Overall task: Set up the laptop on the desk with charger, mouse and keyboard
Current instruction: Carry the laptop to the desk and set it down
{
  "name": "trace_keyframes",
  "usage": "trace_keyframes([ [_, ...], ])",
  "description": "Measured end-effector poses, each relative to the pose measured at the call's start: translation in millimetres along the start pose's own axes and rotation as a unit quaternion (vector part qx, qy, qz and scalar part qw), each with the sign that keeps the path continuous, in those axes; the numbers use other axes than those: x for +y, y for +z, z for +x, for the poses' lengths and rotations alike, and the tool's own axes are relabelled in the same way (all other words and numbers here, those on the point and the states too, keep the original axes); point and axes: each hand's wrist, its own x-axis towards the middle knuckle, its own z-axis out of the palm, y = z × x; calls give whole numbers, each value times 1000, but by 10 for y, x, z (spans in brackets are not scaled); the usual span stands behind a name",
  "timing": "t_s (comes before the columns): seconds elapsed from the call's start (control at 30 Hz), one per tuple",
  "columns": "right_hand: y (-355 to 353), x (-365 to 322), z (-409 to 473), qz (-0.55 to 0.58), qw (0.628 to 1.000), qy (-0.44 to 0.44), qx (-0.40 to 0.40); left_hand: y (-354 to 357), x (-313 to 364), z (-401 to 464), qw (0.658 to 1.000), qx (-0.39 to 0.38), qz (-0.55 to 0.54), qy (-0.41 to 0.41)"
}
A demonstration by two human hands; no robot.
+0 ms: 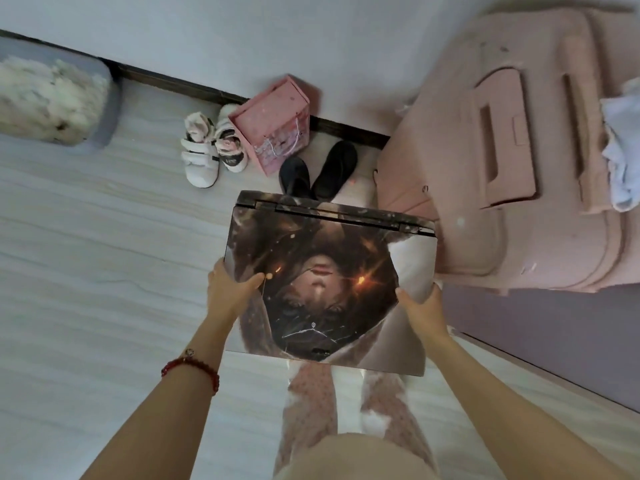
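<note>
A closed laptop (pixel 325 265) with a dark printed picture on its lid is held level above the floor, hinge side away from me. My left hand (pixel 230 291) grips its left edge, thumb on the lid. At the right edge my right hand (pixel 420 308) grips it the same way, with the thumb lying on top. No charger, mouse, keyboard or desk shows in the head view.
A pink suitcase (pixel 512 150) stands at the right with pale cloth (pixel 623 147) on it. Against the wall lie a pink gift bag (pixel 273 123), small white shoes (pixel 207 150) and black slippers (pixel 318 171). A grey bin (pixel 107 109) of white stuffing sits far left.
</note>
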Motion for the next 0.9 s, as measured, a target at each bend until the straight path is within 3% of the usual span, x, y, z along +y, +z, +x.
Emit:
trace_keyframes([
  [0.13, 53, -47, 55, -9, 999, 31, 16, -49, 12, 88, 997, -44, -61, -26],
  [0.57, 13, -154, -694, -52, 997, -39, -42, -597, -632, -804, 985, 85, -108, -100],
  [0.73, -83, -264, -1248, -112, 974, -183, -74, -882, -874, -1677, 965, 162, -146, -142],
  [0.9, -106, -405, -1886, -249, 907, -320, -113, -864, -1231, -2970, 911, 297, -167, -231],
])
